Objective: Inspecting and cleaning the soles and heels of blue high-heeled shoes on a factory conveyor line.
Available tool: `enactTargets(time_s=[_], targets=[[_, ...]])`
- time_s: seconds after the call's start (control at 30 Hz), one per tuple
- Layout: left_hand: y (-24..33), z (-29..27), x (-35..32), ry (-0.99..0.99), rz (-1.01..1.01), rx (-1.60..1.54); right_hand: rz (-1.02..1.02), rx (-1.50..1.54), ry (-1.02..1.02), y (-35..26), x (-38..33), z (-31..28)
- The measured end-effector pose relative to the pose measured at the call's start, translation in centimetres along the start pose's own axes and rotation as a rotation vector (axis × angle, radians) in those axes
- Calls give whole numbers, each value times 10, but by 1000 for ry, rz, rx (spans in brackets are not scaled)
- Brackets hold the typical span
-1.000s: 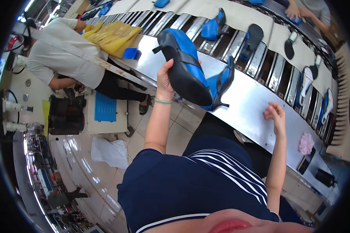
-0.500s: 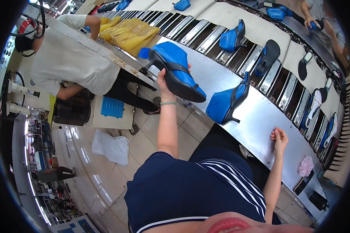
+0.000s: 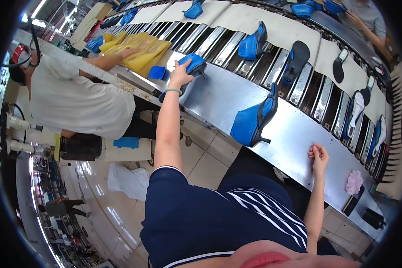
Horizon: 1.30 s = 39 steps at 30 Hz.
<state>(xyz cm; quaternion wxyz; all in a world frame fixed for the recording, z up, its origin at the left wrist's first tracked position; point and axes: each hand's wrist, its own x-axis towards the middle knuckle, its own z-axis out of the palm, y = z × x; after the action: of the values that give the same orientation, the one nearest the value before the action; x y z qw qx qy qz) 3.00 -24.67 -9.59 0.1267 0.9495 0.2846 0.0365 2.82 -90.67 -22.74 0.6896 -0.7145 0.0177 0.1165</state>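
Observation:
My left hand (image 3: pixel 180 76) reaches far out and grips a blue high-heeled shoe (image 3: pixel 193 65), which lies on the shiny metal workbench (image 3: pixel 295 138) near its left end. A second blue high-heeled shoe (image 3: pixel 253 120) stands on the bench in front of me, untouched. My right hand (image 3: pixel 319 155) rests on the bench's near edge with the fingers curled in and nothing in them.
Behind the bench runs a slatted conveyor (image 3: pixel 272 49) carrying blue shoe uppers (image 3: pixel 252 43) and dark soles (image 3: pixel 295 58). A person in a white shirt (image 3: pixel 76 100) sits at my left over yellow bags (image 3: pixel 138 50). A pink cloth (image 3: pixel 354 182) lies at the bench's right end.
My left hand has carried the blue shoe leftward and down onto the bench. The second shoe stays standing. My right hand has barely moved along the edge.

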Motion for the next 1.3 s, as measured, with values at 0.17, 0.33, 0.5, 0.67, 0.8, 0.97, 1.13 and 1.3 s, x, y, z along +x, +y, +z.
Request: enactTargets(time_s=[0.17, 0.33, 0.5, 0.67, 0.8, 0.97, 1.13, 1.3], targets=[[1, 14, 42, -41, -32, 211, -1, 2, 34, 0, -7, -2], [-32, 16, 66, 38, -12, 194, 28, 11, 79, -8, -8, 4], [7, 29, 60, 0, -154, 427, 22, 18, 117, -9, -9, 6], [26, 26, 21, 125, 219, -26, -56, 29, 90, -9, -10, 14], [158, 40, -96, -170, 331, -904, -122, -85, 196, -9, -14, 9], [255, 47, -208, -58, 464, -1147, -227, -124, 223, -12, -16, 14], [301, 51, -227, 138, 739, -753, -217, -124, 196, -13, -16, 12], [285, 68, -201, 178, 541, -340, -287, -207, 215, -10, -17, 13]])
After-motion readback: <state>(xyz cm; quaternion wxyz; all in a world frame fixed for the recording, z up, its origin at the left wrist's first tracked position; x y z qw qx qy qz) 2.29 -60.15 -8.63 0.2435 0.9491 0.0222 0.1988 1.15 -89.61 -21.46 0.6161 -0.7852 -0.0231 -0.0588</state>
